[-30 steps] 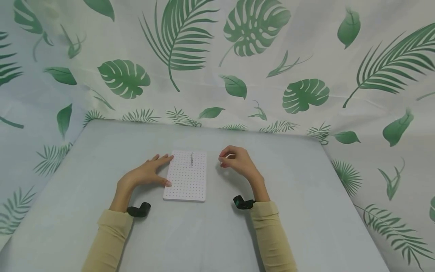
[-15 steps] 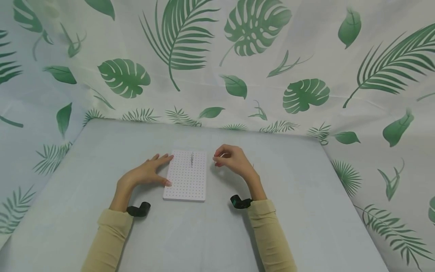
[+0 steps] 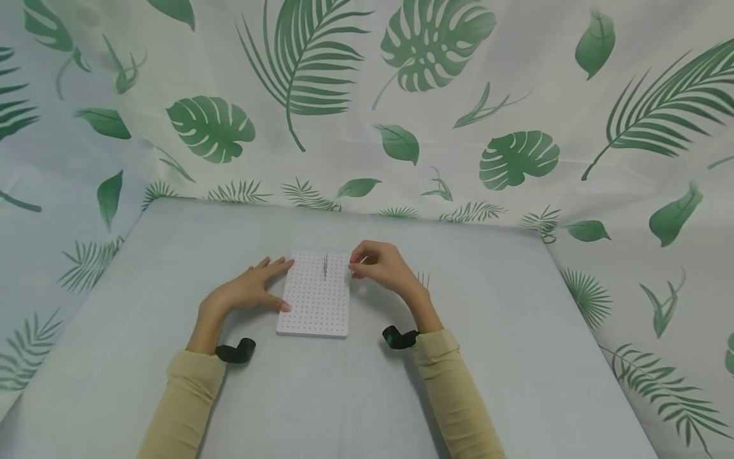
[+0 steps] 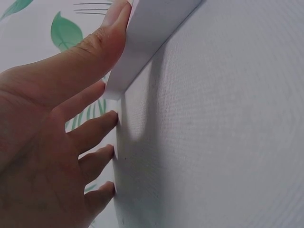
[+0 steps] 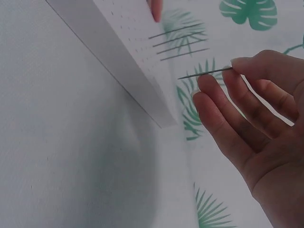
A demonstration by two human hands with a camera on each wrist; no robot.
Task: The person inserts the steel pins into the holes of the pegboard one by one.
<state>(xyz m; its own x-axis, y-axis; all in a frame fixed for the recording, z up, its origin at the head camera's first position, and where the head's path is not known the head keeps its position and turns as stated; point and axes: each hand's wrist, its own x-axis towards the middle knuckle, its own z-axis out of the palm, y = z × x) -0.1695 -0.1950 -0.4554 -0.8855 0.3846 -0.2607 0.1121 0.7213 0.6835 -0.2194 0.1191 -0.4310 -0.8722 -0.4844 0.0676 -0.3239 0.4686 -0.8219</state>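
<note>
In the head view, a white board [image 3: 315, 309] with rows of small holes lies flat on the table. Several thin grey needles [image 5: 180, 40] stand upright near its far end. My left hand [image 3: 243, 292] rests at the board's left side, fingers spread; its thumb and index finger touch that edge, and the left wrist view shows the thumb [image 4: 99, 47] against the board's side wall. Just off the board's right edge, my right hand [image 3: 384, 266] pinches a single needle [image 5: 202, 73] between thumb and fingers. In the right wrist view its point faces the board's top, apart from it.
More thin upright needles [image 3: 423, 280] show beyond my right wrist, partly hidden by it; what holds them is out of sight. The pale grey table [image 3: 321, 395] ends at a white curtain [image 3: 344, 153] printed with green leaves, at the back and both sides.
My right hand has moved left with the needle, up to the board's right edge, uncovering the needles beyond the wrist. The left hand has stayed at the board.
</note>
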